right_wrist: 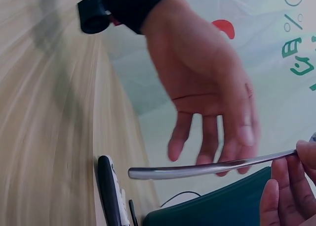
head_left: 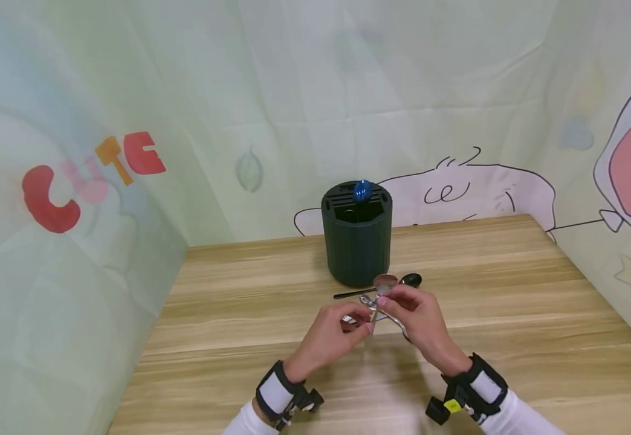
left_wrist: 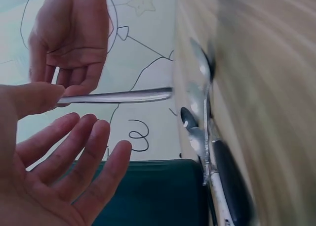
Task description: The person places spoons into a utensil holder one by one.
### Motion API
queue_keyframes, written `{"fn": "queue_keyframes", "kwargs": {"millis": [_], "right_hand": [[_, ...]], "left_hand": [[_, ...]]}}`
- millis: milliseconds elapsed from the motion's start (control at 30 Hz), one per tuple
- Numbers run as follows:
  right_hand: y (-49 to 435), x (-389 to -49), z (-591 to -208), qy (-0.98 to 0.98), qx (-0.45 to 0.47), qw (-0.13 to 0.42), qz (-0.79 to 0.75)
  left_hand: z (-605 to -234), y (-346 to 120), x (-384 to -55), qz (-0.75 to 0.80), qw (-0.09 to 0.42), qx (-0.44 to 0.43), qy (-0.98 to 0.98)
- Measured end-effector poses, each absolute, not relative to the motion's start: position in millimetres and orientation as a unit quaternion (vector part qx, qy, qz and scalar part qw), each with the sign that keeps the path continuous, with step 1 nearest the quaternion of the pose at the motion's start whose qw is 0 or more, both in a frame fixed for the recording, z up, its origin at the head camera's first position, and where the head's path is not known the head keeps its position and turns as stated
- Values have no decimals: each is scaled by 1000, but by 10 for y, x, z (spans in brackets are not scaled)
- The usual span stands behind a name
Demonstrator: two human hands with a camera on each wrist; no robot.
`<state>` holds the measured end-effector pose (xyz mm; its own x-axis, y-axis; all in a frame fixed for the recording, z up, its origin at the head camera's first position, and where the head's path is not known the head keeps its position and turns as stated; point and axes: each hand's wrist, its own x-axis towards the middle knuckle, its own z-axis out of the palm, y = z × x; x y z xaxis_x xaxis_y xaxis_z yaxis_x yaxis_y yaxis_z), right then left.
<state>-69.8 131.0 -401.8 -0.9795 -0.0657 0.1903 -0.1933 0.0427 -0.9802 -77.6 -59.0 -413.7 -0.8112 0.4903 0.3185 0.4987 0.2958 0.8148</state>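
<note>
My right hand (head_left: 424,320) pinches a metal spoon between thumb and fingertips near its neck, its bowl (head_left: 385,280) up and its handle (right_wrist: 187,171) slanting down toward my left hand (head_left: 329,335). In the left wrist view my left hand's fingers (left_wrist: 98,161) are spread and relaxed, with the thumb overlapping the spoon's upper end. Below both hands, several utensils lie on the table: a black spoon (head_left: 411,280), silver spoons (left_wrist: 200,58), a black-handled utensil (left_wrist: 232,181) and a white-handled one (left_wrist: 219,201). My hands hide part of this pile.
Behind the pile stands a dark green ribbed utensil holder (head_left: 356,254) with a slotted top. A shiny blue spoon head (head_left: 362,191) sticks up from it. The wooden table (head_left: 239,326) meets printed cloth walls (head_left: 272,151) at the back and sides.
</note>
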Motion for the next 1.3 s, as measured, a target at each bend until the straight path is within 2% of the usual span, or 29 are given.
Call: {"fn": "queue_keyframes", "kwargs": {"millis": [333,667,1100,1300], "right_hand": [[1256,-582,-3744,-733,123,60,666],[1301,-696,-3530,-750,155,84,637],[1359,-907,-2996,-743,236,150,608],[1372,-977,-2785,-738,267,158,599]], "left_hand": [[-4076,-525,-864,-480,13,-329,-813],[-3860,-480,-996,-479,23,-330,-813],[-3341,-419,-1227,-459,124,-382,-792],[-3152,-414,-1300,-445,158,-400,-785]]}}
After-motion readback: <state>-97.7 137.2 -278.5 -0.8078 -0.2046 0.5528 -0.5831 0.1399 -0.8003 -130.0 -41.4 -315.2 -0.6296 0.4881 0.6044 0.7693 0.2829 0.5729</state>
